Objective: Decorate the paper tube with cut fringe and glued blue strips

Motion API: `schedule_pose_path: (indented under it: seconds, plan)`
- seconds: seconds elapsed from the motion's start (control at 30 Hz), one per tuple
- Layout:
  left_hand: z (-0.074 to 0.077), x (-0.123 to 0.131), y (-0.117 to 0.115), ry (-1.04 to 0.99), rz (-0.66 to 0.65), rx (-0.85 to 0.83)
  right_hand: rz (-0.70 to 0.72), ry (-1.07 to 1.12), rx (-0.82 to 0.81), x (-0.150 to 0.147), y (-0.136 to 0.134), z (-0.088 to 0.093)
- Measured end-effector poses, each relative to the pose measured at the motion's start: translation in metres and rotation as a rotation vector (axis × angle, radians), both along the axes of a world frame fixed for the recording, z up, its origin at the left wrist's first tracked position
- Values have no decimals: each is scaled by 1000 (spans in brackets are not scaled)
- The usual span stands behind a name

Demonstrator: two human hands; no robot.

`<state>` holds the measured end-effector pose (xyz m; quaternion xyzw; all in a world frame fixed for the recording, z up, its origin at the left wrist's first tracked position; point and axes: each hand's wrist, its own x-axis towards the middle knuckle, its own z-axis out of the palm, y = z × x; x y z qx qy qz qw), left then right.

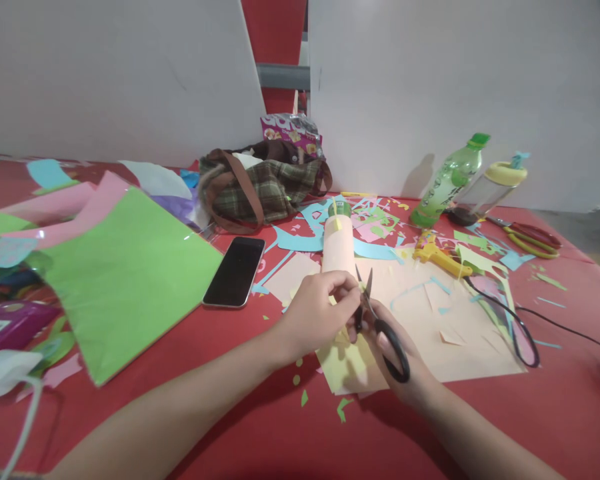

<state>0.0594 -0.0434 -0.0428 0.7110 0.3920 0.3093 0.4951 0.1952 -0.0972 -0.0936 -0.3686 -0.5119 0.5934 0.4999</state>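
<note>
My right hand (399, 360) grips a pair of scissors (394, 350) by the black handles, blades a little apart and pointing away from me. Close against it, my left hand (323, 308) is closed in a pinch beside the blades; whatever lies between its fingertips is hidden or too small to make out. Just beyond them lies a pale peach paper tube (338, 243), with a yellow strip and a green piece at its far end. Under my hands are peach paper sheets (473, 347) and a pale yellow sheet (350, 370).
A black phone (235, 272) and green sheets (135, 287) lie at left. Behind stands a plaid bag (285, 190). To the right are a yellow glue gun (440, 257) with its cord, a green bottle (450, 183), a yellow-lidded cup (490, 193) and more scissors (530, 240). Paper scraps are scattered around.
</note>
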Motion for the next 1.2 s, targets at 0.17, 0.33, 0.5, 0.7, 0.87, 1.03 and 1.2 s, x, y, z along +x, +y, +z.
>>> schedule_pose_path:
  seconds: [0.17,0.33,0.5,0.7,0.87,1.03,1.2]
  plan:
    - [0,1,-1,-1,33,33,-3,33,-14,0,1,-1]
    - [1,2,0,10,41,45,-10,30,-15,0,1,0]
    - [2,1,1,25,31,46,-18,55,-21,-1,1,-2]
    - [7,-4,5,80,-14,54,-3,73,-53,-2,0,-1]
    - [13,-9,10,160,-38,79,8,70,-86,-2,-1,1]
    - [16,-14,14,244,-80,132,19,63,-102,-2,-1,0]
    - [19,-17,16,303,-101,151,38,69,-122,-2,-2,0]
